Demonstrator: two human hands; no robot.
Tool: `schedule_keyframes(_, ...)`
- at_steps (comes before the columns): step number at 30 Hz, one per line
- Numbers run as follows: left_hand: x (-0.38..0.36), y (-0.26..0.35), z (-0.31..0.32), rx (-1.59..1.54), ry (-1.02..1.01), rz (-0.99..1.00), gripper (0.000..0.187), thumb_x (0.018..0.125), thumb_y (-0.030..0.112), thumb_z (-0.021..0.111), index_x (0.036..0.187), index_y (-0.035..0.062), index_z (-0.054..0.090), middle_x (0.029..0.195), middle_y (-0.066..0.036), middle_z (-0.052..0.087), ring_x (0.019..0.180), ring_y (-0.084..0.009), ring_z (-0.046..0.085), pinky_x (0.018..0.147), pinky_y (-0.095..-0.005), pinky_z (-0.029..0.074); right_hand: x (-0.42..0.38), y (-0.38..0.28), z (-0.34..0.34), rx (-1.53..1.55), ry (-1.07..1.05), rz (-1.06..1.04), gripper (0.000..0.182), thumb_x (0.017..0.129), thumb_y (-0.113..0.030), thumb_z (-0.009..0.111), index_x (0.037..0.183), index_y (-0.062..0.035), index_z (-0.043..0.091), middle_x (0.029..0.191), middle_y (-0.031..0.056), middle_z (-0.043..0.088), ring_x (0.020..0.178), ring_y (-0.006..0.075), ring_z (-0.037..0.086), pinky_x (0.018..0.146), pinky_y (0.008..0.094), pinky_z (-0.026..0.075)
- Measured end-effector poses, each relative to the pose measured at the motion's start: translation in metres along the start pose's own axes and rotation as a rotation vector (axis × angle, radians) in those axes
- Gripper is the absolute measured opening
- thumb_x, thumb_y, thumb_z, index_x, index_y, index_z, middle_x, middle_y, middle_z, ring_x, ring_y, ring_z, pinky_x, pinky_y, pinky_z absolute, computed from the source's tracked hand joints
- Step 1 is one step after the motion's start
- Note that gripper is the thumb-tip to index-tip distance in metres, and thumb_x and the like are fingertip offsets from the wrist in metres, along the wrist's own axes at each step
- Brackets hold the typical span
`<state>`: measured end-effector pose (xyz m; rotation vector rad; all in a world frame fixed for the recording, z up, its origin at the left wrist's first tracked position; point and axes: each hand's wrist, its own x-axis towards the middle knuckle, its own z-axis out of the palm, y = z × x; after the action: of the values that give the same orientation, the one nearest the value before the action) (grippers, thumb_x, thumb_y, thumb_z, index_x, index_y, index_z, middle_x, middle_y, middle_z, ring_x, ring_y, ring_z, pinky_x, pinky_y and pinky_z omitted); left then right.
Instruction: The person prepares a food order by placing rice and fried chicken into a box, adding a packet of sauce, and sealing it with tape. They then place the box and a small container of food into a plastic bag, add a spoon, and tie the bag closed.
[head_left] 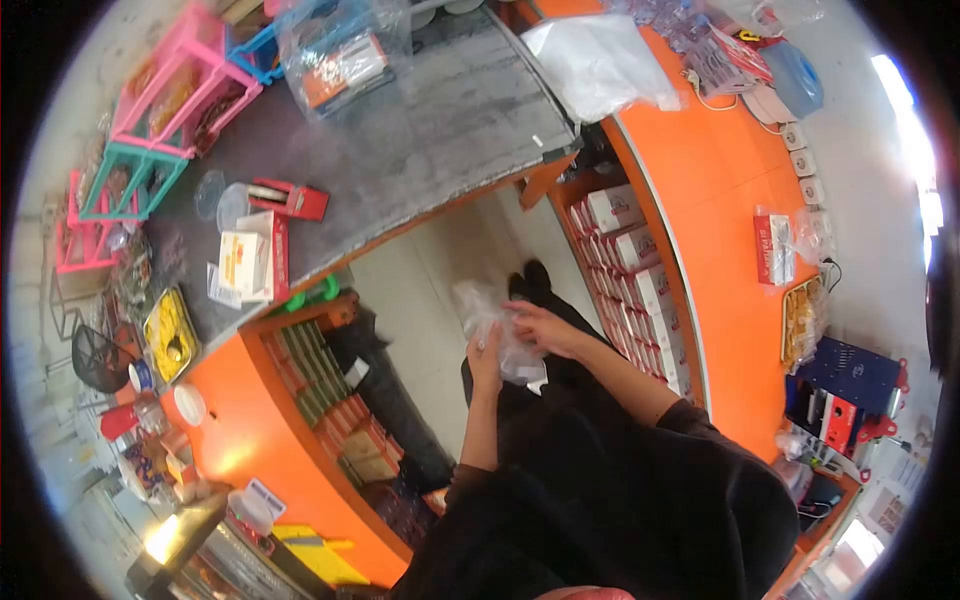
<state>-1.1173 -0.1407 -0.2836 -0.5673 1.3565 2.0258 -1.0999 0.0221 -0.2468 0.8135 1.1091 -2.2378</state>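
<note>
A crumpled clear plastic bag (518, 362) is between my hands, in front of my dark clothing and above the floor. My left hand (486, 360) grips the bag's left side, fingers pointing up. From the right, my right hand (545, 328) has its fingers bent onto the bag, partly hidden by the plastic. One end of the bag sticks out beyond my fingertips, and the rest hangs below my right hand. Whether anything is inside the bag I cannot make out.
Orange counters (705, 190) flank me, with stacked white-and-red boxes (635, 285) on a shelf at right. A grey worktop (430, 120) ahead holds a red tape dispenser (290, 198), boxes and pink racks (180, 80). A tray of yellow food (172, 335) stands at left.
</note>
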Motion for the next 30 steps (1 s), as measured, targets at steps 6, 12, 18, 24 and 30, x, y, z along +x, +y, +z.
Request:
schedule_keyframes(6,0.291,-0.257,-0.295,0.995,0.356,0.373,0.048,0.083,0.014,0.061,0.125,-0.0039,0.047,0.105,-0.02,0.061,0.09,-0.0314,0.06,0.083,-0.0436,0.048,0.213,0.003,-0.277,-0.104,0.682,-0.57,0.021,0.09,-0.009,0.048,0.109,-0.0063,0.057,0.078,0.0094,0.061,0.071,0.0181,0.063,0.056,0.033,0.055)
schedule_keyframes(12,0.438,-0.265,-0.312,0.38,0.319,0.329,0.024,0.082,0.008,0.057,0.102,0.0027,0.044,0.103,-0.013,0.06,0.087,-0.0298,0.059,0.078,-0.048,0.048,0.477,0.001,-0.487,-0.401,1.372,-0.631,0.047,0.085,-0.013,0.055,0.13,-0.0087,0.043,0.107,0.0136,0.062,0.094,0.0299,0.063,0.058,0.0338,0.056)
schedule_keyframes(18,0.498,-0.248,-0.3,0.214,0.163,0.259,0.036,0.082,0.005,0.053,0.117,0.0025,0.047,0.109,-0.013,0.057,0.1,-0.0269,0.057,0.082,-0.0409,0.051,0.602,0.015,-0.579,-0.019,1.529,-0.443,0.08,0.08,-0.033,0.07,0.143,-0.0133,0.024,0.137,0.0153,0.043,0.111,0.0321,0.055,0.083,0.0454,0.053)
schedule_keyframes(24,0.478,-0.246,-0.327,-0.037,0.126,0.335,0.05,0.082,0.009,0.053,0.13,0.0033,0.042,0.123,-0.013,0.051,0.11,-0.029,0.053,0.089,-0.0428,0.049,0.604,0.006,-0.594,-0.076,1.522,-0.436,0.078,0.081,-0.034,0.069,0.142,-0.0124,0.026,0.137,0.0156,0.044,0.112,0.0324,0.054,0.084,0.0455,0.052)
schedule_keyframes(30,0.468,-0.261,-0.407,-0.074,0.329,0.342,0.05,0.083,0.012,0.053,0.131,0.0055,0.043,0.126,-0.013,0.051,0.11,-0.0301,0.054,0.088,-0.0432,0.049,0.578,-0.046,-0.605,-0.232,1.635,-0.581,0.076,0.081,-0.035,0.068,0.141,-0.0115,0.027,0.137,0.0158,0.044,0.113,0.0328,0.054,0.086,0.0455,0.051)
